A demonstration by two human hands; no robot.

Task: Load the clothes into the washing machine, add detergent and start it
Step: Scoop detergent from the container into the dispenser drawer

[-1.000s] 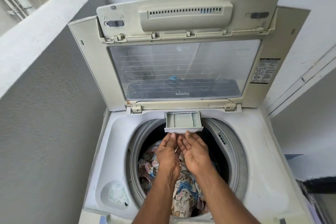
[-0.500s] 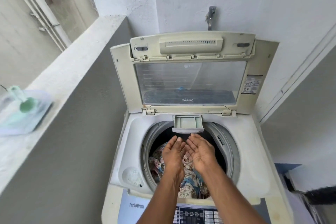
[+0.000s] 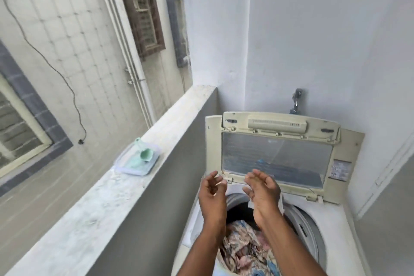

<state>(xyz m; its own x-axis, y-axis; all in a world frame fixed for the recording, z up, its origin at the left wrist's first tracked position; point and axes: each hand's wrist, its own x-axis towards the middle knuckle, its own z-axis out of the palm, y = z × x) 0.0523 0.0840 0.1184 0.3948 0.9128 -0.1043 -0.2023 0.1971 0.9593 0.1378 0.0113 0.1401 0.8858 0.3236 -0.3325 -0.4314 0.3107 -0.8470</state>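
With the lid (image 3: pixel 277 159) raised and patterned clothes (image 3: pixel 244 251) lying in the drum of the washing machine (image 3: pixel 336 226), loading appears done. Left hand (image 3: pixel 211 197) and right hand (image 3: pixel 263 192) hover over the drum, each grip open and empty. The detergent tub (image 3: pixel 137 161), scoop (image 3: pixel 145 154) inside, sits on the ledge (image 3: pixel 112 197), untouched; dosing and starting remain. The lid's label (image 3: pixel 340 169) is illegible.

The right hand (image 3: pixel 263 192) covers the drawer at the drum's back rim; only a pale sliver shows. Both forearms run off the bottom edge and hide part of the clothes (image 3: pixel 244 251). The washer (image 3: pixel 336 231) is cut off below, its panel out of sight. The sticker (image 3: pixel 340 169) on the lid (image 3: pixel 349 148) is too small to read. Both hands are motion-blurred.
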